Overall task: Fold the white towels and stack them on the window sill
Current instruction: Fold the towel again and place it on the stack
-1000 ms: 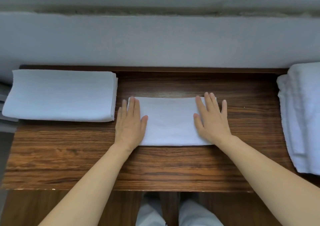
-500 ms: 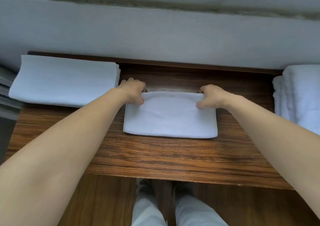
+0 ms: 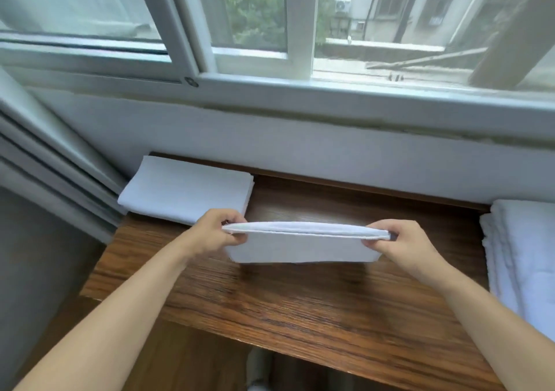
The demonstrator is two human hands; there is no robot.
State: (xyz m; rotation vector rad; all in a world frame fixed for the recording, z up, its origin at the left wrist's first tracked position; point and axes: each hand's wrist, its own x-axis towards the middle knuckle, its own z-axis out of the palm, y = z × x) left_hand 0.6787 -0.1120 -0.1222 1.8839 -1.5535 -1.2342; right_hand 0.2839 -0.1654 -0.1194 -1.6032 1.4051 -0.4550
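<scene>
Both hands grasp a small folded white cloth towel [image 3: 303, 245] above the dark wooden table [image 3: 300, 309]: left hand [image 3: 216, 231] pinching its 9 o'clock end, right hand [image 3: 399, 242] its 3 o'clock end. Folded white towels [image 3: 186, 192] lie at 10 o'clock, a white towel pile [image 3: 522, 258] at 3 o'clock.

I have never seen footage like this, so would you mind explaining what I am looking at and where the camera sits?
There is no machine here: a person wears a wide-angle camera on the head, looking forward and down at their own bare arms. The left hand and right hand each pinch one end of a folded white towel, holding it above a wooden table below a window. A stack of folded towels lies on the table's far left, beside a curtain. More towels sit piled at the right edge.
</scene>
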